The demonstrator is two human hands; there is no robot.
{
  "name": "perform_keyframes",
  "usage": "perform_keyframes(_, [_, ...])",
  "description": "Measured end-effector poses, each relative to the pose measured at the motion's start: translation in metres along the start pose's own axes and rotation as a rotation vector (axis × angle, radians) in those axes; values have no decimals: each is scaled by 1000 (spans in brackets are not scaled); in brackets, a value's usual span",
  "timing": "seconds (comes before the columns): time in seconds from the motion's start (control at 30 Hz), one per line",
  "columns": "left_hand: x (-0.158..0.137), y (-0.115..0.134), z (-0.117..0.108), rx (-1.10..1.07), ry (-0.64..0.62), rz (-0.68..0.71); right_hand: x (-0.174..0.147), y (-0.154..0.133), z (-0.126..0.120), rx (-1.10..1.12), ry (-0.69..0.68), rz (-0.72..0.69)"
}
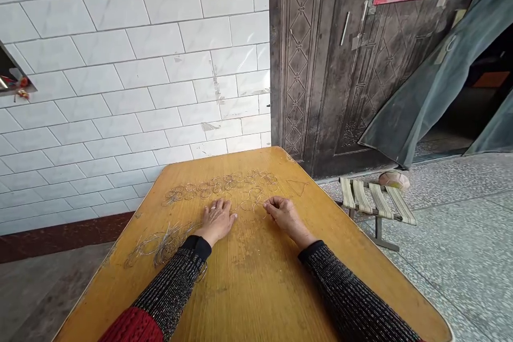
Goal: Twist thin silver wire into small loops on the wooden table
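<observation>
1. The white-tiled wall (132,85) stands beyond the table to the left, with the dark carved door (334,91) beside it and a grey-green curtain (430,80) hanging at the far right, over a speckled floor (460,214)
2. The wooden table (256,299), its yellow-brown top worn and scuffed, runs away from the person and narrows in view towards the wall
3. Low on the floor at the right, apart from the table, is a folding stool (371,200) with striped webbing
4. The row of wire rings (218,186) lies just beyond both hands, its long axis crossing the table from left to right; the left hand is nearer to its middle
5. The heap of wires (166,243), coiled and tangled, lies left of the left hand and partly behind its sleeve
6. The left hand (218,219) rests palm down with fingers extended, seemingly holding nothing
7. The right hand (280,212) has thumb and forefinger close together; I cannot tell whether they close on a strand
8. The loose wire loops (251,201) lie between the hands, slightly beyond them, nearer the right fingertips
9. A bent wire (297,188), roughly triangular, lies beyond and right of the right hand
</observation>
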State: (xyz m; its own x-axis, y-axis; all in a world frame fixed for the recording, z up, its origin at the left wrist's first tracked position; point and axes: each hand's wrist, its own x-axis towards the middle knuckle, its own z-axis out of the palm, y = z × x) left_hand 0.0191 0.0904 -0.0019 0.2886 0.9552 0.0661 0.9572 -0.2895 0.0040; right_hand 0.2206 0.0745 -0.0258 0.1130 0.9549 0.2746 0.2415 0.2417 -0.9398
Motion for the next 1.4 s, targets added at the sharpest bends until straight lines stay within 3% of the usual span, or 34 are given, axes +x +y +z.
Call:
perform_keyframes(0.13, [-10,-2,-13,0,19,16,-7,-3,0,-51,-24,-20])
perform_keyframes(0.37, [-75,-42,-38,4,255,71,9,-12,16,-158,-98,-45])
perform_keyframes(0.5, [-97,-68,-27,-66,402,10,36,-21,41,-254,-112,-62])
perform_keyframes(0.63, [-99,-85,-10,-135,493,-26,49,-25,65,-394,-64,-62])
perform_keyframes(0.83, [-96,-93,-3,-196,550,-13,48,-24,73,-589,-15,-41])
perform_keyframes(0.97, [-99,-94,-6,-222,545,-18,35,-29,63,-623,-35,-78])
perform_keyframes(1.1, [-100,-97,-8,-254,535,-54,6,-38,60,-578,-144,-133])
perform_keyframes(1.23, [-99,-99,-5,-309,521,-46,-33,-48,74,-489,-305,-179])
perform_keyframes(1.4, [-99,-98,1,-376,489,-18,-71,-57,96,-463,-541,-374])
